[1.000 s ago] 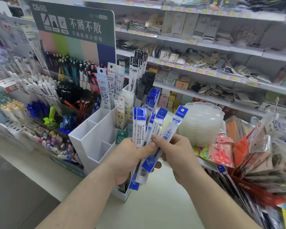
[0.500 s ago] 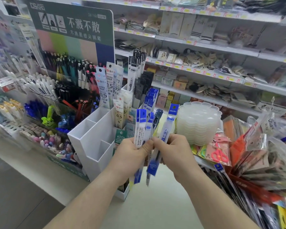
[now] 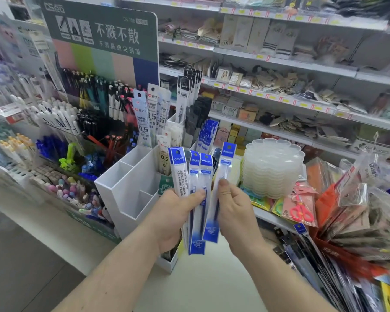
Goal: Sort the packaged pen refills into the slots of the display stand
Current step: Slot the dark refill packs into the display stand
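left hand (image 3: pixel 175 212) gripping, right hand (image 3: pixel 233 206) pinching

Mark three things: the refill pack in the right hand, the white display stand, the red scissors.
refill pack (image 3: pixel 225 163), head view, upper clear sleeve below its blue header.
white display stand (image 3: pixel 126 194), head view, front wall of an open slot.
red scissors (image 3: pixel 301 212), head view, handle loops inside the bag.
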A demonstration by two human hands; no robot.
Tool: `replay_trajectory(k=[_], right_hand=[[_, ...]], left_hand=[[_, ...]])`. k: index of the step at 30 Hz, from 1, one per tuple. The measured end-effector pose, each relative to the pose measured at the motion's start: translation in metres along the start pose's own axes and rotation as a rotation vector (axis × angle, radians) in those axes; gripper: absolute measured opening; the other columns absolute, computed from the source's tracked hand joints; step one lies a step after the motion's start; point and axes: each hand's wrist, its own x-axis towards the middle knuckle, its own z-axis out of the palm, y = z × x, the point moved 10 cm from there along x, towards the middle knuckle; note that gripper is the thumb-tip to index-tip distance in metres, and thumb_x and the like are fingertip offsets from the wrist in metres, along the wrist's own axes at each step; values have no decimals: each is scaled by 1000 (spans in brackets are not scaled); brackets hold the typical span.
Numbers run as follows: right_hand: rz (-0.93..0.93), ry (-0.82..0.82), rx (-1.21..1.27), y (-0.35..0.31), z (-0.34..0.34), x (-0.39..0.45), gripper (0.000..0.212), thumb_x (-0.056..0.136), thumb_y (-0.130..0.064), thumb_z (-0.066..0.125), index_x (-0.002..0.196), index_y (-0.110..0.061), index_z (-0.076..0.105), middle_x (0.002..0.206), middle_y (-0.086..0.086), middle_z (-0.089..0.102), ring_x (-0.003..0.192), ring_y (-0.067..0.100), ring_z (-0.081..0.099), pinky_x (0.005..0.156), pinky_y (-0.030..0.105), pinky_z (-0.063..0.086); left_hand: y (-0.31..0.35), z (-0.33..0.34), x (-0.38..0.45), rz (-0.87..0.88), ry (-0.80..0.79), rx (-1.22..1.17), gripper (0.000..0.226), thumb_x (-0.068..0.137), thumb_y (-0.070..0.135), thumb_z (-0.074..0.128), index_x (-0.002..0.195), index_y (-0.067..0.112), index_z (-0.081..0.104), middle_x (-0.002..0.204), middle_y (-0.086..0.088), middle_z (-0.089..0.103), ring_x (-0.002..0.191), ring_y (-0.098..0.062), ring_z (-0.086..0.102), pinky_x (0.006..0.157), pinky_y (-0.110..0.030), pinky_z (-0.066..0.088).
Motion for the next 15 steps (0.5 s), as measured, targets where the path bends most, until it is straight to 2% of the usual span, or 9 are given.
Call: replay_trajectory(k=[2, 4, 8, 10, 12, 15], right_hand=[[-29, 37, -80, 5, -2, 2, 17, 102, -29, 50, 102, -20, 65, 95, -7, 76, 90, 11, 73, 68, 23, 57], [-65, 75, -135, 6, -5, 2, 9, 100, -18, 58, 100, -22, 67, 93, -8, 75, 87, 8, 71, 70, 26, 57], [-35, 115, -112, 10, -10, 1, 20, 93, -6, 66, 90, -24, 73, 90, 1, 76, 82, 14, 66, 78, 34, 58], [28, 111, -70, 16, -12, 2, 15, 92, -6, 68, 90, -20, 73, 90, 4, 76, 87, 24, 70, 81, 40, 59], [92, 96, -7, 21, -13, 3, 10, 92, -6, 67, 93, -14, 72, 91, 6, 77, 92, 30, 72, 80, 42, 61], [145, 61, 145, 21, -12, 4, 10, 93, -6, 63, 98, -10, 71, 95, 9, 77, 87, 27, 74, 71, 38, 61]], left_hand=[[0, 2, 0, 5, -11, 15, 28, 90, 19, 64, 115, 7, 68, 105, -18, 75, 90, -32, 75, 71, -38, 63], [-1, 1, 1, 11, -20, 30, 40, 79, 26, 69, 115, 8, 69, 106, -18, 75, 94, -34, 74, 74, -40, 63], [-2, -5, 2, 37, 8, 141, 53, 69, 33, 74, 117, 11, 69, 107, -13, 76, 99, -32, 73, 88, -48, 58], [-1, -12, 2, 57, 42, 193, 55, 67, 35, 77, 117, 14, 70, 105, -10, 77, 98, -30, 74, 88, -49, 58], [2, -22, 2, 76, 93, 223, 55, 63, 37, 79, 113, 16, 71, 100, -6, 78, 93, -27, 75, 83, -47, 60], [10, -36, 1, 102, 174, 236, 54, 62, 37, 80, 110, 14, 71, 95, -6, 79, 87, -27, 76, 81, -52, 60]])
